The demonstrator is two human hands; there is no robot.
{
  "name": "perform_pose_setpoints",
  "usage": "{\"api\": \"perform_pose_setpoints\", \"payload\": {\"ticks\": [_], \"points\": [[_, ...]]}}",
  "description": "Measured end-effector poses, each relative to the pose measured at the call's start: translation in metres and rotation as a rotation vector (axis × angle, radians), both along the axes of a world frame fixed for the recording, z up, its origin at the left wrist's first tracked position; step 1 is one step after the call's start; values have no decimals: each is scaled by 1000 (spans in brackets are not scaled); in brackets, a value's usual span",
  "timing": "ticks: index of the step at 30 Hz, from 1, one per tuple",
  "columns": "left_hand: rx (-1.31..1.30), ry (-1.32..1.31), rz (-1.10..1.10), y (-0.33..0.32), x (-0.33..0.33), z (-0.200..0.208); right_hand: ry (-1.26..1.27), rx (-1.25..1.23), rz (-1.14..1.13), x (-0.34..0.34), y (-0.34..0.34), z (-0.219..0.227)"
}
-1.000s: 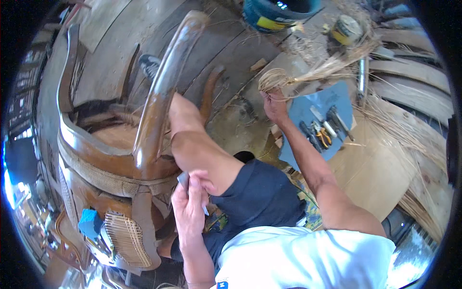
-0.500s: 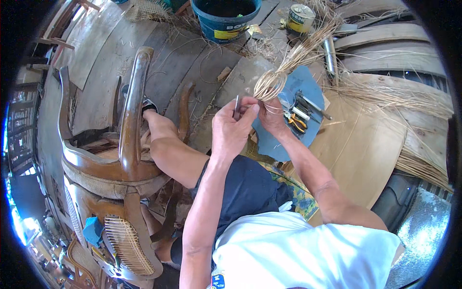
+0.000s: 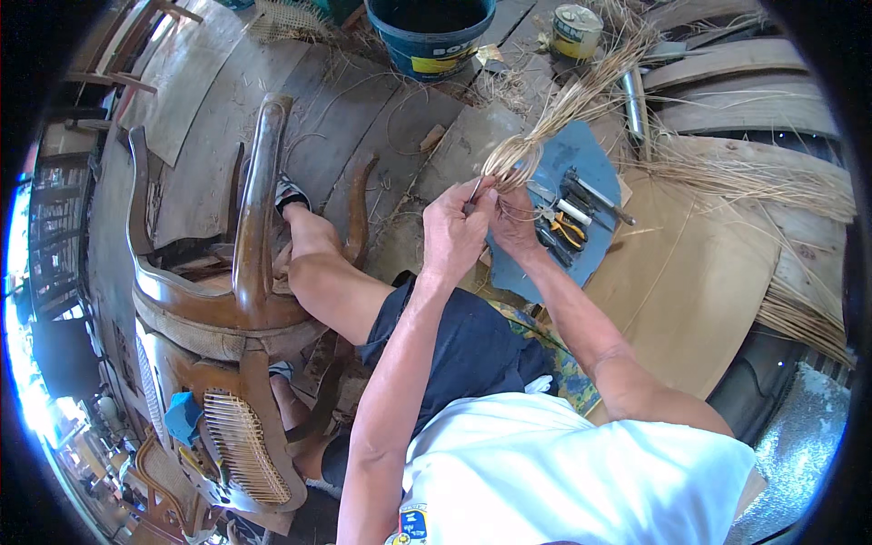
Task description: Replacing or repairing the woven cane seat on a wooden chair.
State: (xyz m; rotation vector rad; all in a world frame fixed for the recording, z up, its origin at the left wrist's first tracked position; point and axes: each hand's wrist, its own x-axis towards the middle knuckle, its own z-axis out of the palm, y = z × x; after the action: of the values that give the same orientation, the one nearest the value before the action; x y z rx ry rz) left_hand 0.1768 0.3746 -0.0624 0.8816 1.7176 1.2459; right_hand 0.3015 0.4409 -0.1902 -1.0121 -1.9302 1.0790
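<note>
My left hand [image 3: 452, 232] is closed on a thin metal tool [image 3: 471, 193], perhaps a small blade; its exact kind does not show. The tool's tip stands beside the looped end of a bundle of cane strands [image 3: 513, 156]. My right hand [image 3: 516, 222] is closed round that loop, and the fingertips of both hands nearly meet there. From the grip the bundle runs away to the upper right. Just right of my right hand lies a blue sheet [image 3: 565, 145] with orange-handled pliers [image 3: 569, 232] and several other hand tools on it.
At left an overturned wooden chair [image 3: 259, 209] has its legs up, with a woven cane panel [image 3: 243, 445]. A dark bucket [image 3: 430, 41] and a small tin [image 3: 576, 33] stand at the far side. Curved wooden pieces and more cane strands [image 3: 754, 173] lie to the right.
My left hand has come closer to the looped bundle, and the metal tool has tilted from nearly upright towards the strands. My right hand keeps its hold. The whole view has shifted slightly.
</note>
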Motion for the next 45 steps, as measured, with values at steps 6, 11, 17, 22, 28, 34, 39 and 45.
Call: {"api": "perform_pose_setpoints", "payload": {"ticks": [6,11,17,22,28,34,39,45], "points": [[117,133,87,3,10,0,139,-91,14,-7,-7,11],[131,160,80,6,15,4,169,-242,29,-3,-8,17],[162,267,103,11,18,3,220,-228,40,0,-10,27],[95,133,35,11,23,5,322,-275,72,4,-8,36],[-52,-413,107,16,20,13,18,-14,104,12,-2,30],[-117,-377,75,-18,-1,37,-62,241,-4,1,-6,15],[65,-371,-81,-108,-36,93,-84,271,-104,-22,10,-18],[-509,126,-15,-308,-80,210,-263,214,-34,-59,25,-48]]}}
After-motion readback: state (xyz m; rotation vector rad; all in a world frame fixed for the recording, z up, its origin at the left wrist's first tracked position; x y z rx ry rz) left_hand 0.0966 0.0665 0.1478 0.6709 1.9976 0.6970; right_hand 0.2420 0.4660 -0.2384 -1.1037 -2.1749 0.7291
